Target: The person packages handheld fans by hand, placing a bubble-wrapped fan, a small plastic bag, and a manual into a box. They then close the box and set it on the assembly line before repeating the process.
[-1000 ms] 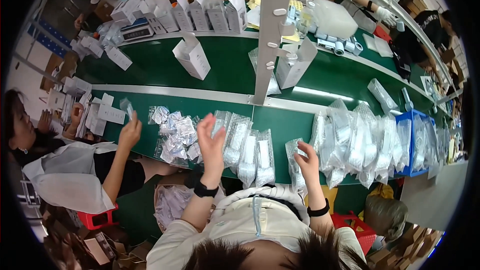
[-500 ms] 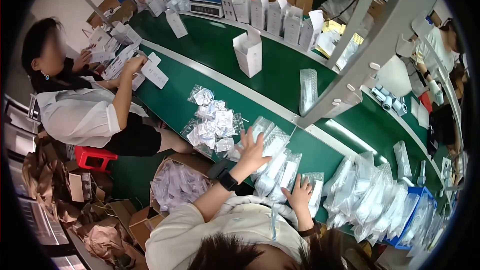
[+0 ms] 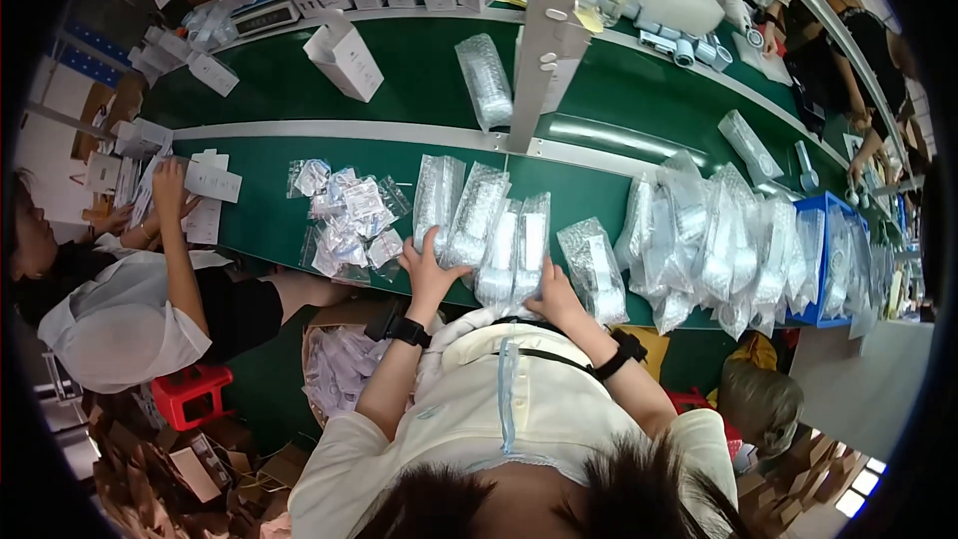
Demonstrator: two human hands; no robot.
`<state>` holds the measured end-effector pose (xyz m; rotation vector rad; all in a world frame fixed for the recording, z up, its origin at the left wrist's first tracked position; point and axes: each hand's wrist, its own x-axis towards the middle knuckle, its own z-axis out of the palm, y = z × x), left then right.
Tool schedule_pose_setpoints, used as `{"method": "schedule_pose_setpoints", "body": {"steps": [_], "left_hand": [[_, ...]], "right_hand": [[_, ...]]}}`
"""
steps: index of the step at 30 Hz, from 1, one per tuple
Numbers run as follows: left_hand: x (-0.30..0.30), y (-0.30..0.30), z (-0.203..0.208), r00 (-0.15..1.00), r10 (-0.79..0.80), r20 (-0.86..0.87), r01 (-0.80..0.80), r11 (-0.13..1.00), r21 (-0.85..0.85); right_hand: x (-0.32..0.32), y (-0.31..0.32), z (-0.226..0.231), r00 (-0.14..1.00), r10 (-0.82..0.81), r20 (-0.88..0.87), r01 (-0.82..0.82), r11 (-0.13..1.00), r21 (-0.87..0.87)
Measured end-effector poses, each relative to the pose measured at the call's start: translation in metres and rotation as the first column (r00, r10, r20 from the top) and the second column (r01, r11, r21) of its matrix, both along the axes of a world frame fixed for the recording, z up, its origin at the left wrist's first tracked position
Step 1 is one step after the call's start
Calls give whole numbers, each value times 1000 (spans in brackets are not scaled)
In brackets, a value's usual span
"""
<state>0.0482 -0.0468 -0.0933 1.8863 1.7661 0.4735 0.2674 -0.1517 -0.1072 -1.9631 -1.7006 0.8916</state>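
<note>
Several clear bubble-wrap packages (image 3: 479, 215) lie side by side on the green table in front of me. My left hand (image 3: 429, 277) rests at their left, near end, fingers spread and thumb pointing toward the packages. Against the near right side of the row is my right hand (image 3: 559, 301), its thumb and forefinger apart beside the rightmost package (image 3: 532, 245). Neither hand is wrapped round a package. Apart from the row, to the right, lies one more bubble-wrap package (image 3: 596, 274) with a pale object inside.
Left of the row is a heap of small clear bags (image 3: 351, 212). A large pile of bagged items (image 3: 723, 245) and a blue bin (image 3: 820, 289) stand at the right. An open white box (image 3: 344, 58) sits beyond the metal rail (image 3: 339, 130). A co-worker (image 3: 130, 314) handles cartons at left.
My view has swung to the right. My left hand has drawn back from over the packages to their near left end; my right hand has moved from the separate right-hand package to the row.
</note>
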Motion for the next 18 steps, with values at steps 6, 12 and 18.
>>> {"method": "schedule_pose_setpoints", "body": {"steps": [6, 12, 18], "left_hand": [[37, 22, 3, 1000, -1, -14, 2, 998, 57], [0, 41, 5, 989, -145, 16, 144, 987, 71], [2, 82, -32, 881, -319, 348, 321, 945, 52]], "right_hand": [[33, -1, 63, 950, -17, 312, -8, 997, 78], [57, -74, 42, 886, -288, 362, 390, 886, -250], [43, -24, 9, 868, -448, 213, 457, 889, 4]]}}
